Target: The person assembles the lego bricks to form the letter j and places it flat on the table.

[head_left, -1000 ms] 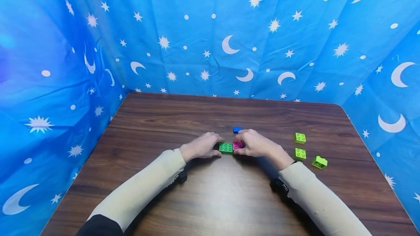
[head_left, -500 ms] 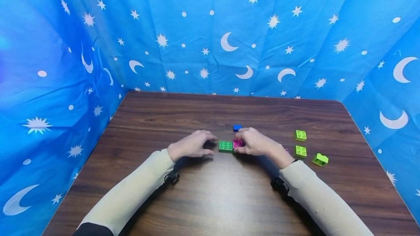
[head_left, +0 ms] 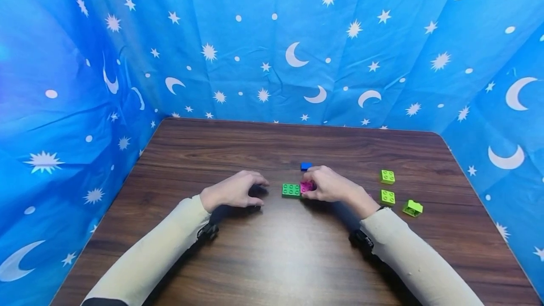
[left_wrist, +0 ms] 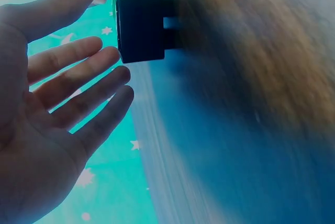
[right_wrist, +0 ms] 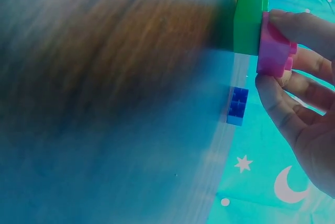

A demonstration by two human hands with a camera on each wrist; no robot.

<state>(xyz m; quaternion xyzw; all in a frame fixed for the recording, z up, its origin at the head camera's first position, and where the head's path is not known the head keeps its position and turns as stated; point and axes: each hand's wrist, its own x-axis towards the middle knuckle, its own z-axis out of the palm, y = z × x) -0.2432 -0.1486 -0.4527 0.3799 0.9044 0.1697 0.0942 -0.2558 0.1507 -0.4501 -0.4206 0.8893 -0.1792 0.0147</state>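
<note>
My right hand pinches a pink brick between thumb and fingers, with its studs showing. The pink brick stands against the end of a green brick on the table. To the left, my left hand hovers over the table, apart from the green brick, with fingers spread and thumb held off. In the left wrist view a dark block with stud-like bumps shows just past the fingertips; whether they touch cannot be told. It is hard to make out from the head view.
A blue brick lies behind the right hand. Right of it are lime bricks, two upright and another lime brick tipped over. A pink bit peeks out beside the right wrist. A starry blue cloth surrounds the wooden table.
My left hand has moved left, away from the green brick, and its thumb and fingers have spread apart. My right hand stays at the pink brick. The view has shifted slightly.
</note>
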